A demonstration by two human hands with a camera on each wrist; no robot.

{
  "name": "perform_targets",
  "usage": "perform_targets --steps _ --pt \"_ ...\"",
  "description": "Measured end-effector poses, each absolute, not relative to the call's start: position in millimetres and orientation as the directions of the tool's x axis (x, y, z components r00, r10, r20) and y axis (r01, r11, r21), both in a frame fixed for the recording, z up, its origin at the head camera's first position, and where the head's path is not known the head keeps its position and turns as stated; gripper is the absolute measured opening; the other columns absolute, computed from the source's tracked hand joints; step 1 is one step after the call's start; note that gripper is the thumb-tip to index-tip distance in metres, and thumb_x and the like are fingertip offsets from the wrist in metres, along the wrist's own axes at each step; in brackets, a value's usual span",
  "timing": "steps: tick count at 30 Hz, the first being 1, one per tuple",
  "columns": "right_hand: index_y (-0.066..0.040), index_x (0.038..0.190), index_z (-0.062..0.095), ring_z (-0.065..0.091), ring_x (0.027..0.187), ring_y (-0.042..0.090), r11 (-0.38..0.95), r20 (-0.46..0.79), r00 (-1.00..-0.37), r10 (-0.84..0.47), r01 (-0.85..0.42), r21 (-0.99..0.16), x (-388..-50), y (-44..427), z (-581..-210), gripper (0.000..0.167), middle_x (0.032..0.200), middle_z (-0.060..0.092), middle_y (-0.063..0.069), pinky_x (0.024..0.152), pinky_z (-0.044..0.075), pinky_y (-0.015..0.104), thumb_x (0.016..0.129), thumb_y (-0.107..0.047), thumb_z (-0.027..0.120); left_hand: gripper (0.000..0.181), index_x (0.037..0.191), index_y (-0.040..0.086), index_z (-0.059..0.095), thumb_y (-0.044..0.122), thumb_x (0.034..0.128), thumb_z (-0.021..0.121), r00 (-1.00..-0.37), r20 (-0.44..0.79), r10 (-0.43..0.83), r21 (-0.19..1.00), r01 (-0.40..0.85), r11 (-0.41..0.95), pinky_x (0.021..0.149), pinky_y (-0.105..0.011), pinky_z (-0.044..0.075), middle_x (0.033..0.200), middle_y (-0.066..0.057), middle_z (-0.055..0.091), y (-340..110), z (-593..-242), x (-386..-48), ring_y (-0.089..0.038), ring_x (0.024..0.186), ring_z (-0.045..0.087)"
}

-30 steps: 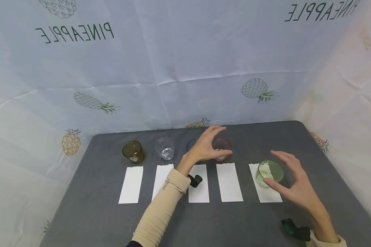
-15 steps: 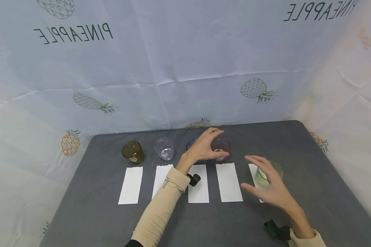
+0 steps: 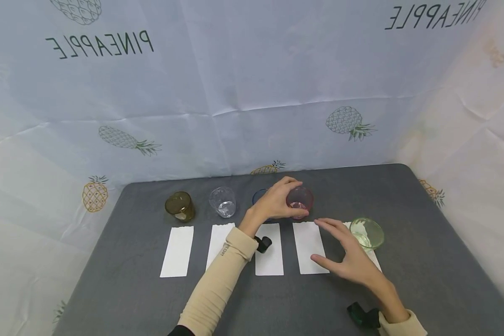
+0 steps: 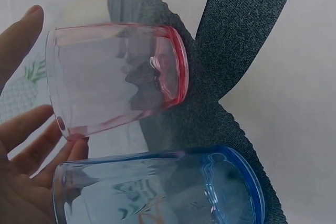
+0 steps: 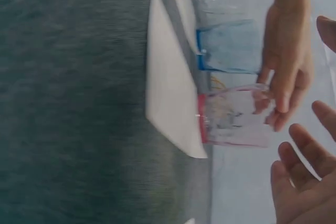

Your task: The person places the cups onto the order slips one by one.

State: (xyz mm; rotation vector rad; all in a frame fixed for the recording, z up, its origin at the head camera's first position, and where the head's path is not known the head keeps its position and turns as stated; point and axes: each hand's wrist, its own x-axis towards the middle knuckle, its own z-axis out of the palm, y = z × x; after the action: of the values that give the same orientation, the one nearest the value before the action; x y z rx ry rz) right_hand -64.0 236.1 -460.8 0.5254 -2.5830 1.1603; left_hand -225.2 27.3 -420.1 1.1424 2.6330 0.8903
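Observation:
My left hand [image 3: 277, 201] is spread at the rim of the pink glass [image 3: 301, 201]. In the left wrist view its fingertips [image 4: 79, 145] are at the rim of the pink glass [image 4: 118, 77], touching or nearly so, with the thumb apart. The blue glass [image 4: 157, 190] stands beside it, partly hidden by that hand in the head view. My right hand [image 3: 354, 259], fingers and thumb apart and holding nothing, hovers by the fourth paper strip [image 3: 310, 247]. Behind and right of it the green glass [image 3: 371, 233] stands on the rightmost strip.
On the grey table [image 3: 122, 289], a brown glass [image 3: 180, 206] and a clear glass [image 3: 223, 202] stand at the back left. More white paper strips lie in a row in front, the leftmost one [image 3: 177, 252] bare. A printed curtain [image 3: 235, 70] hangs behind.
My right hand has moved left from the green glass to the fourth strip, leaving that glass on its strip. My left hand has shifted slightly at the pink glass.

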Motion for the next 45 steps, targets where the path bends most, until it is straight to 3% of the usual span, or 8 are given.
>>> perform_targets --steps 4,9,14,23,45 --pt "-0.017 0.149 0.053 0.047 0.135 0.014 0.658 0.322 -0.919 -0.228 -0.389 -0.645 -64.6 235.4 -471.8 0.082 0.146 0.053 0.003 0.105 0.039 0.024 0.076 -0.026 0.09 0.083 0.151 0.008 0.05 0.043 0.0832 0.084 -0.703 0.096 0.705 0.564 0.622 0.544 0.105 -0.04 0.054 0.149 -0.009 0.051 27.6 -420.3 -225.6 -0.025 0.131 0.058" --pt "-0.009 0.148 0.052 0.047 0.135 0.029 0.672 0.277 -0.931 -0.239 -0.365 -0.644 -65.3 235.3 -483.4 0.082 0.148 0.051 0.011 0.104 0.043 0.046 0.078 -0.031 0.089 0.083 0.15 0.005 0.051 0.044 0.084 0.083 -0.699 0.078 0.711 0.56 0.62 0.549 0.109 -0.042 0.052 0.151 -0.011 0.051 27.3 -419.5 -226.2 -0.027 0.135 0.056" --pt "-0.006 0.148 0.051 0.044 0.136 0.042 0.674 0.266 -0.932 -0.246 -0.361 -0.645 -64.7 236.4 -492.4 0.085 0.148 0.048 0.018 0.102 0.04 0.065 0.077 -0.032 0.089 0.082 0.15 0.005 0.05 0.043 0.0845 0.083 -0.701 0.063 0.71 0.565 0.612 0.553 0.109 -0.044 0.052 0.152 -0.012 0.05 27.0 -418.7 -225.8 -0.029 0.136 0.055" --pt "-0.003 0.147 0.051 0.037 0.138 0.049 0.7 0.192 -0.948 -0.255 -0.318 -0.64 -61.9 237.2 -504.1 0.085 0.15 0.042 0.026 0.102 0.037 0.07 0.078 -0.035 0.089 0.082 0.15 0.006 0.05 0.044 0.0847 0.082 -0.709 0.044 0.704 0.549 0.606 0.576 0.109 -0.043 0.052 0.151 -0.011 0.051 28.0 -418.8 -226.2 -0.028 0.136 0.055" --pt "0.0 0.144 0.054 0.038 0.138 0.051 0.739 0.135 -0.96 -0.246 -0.276 -0.615 -65.1 238.0 -498.9 0.085 0.15 0.042 0.025 0.104 0.039 0.073 0.076 -0.04 0.089 0.082 0.149 0.006 0.051 0.046 0.0841 0.082 -0.736 0.004 0.677 0.502 0.587 0.635 0.106 -0.042 0.054 0.148 -0.012 0.054 32.6 -414.5 -222.2 -0.027 0.13 0.059"
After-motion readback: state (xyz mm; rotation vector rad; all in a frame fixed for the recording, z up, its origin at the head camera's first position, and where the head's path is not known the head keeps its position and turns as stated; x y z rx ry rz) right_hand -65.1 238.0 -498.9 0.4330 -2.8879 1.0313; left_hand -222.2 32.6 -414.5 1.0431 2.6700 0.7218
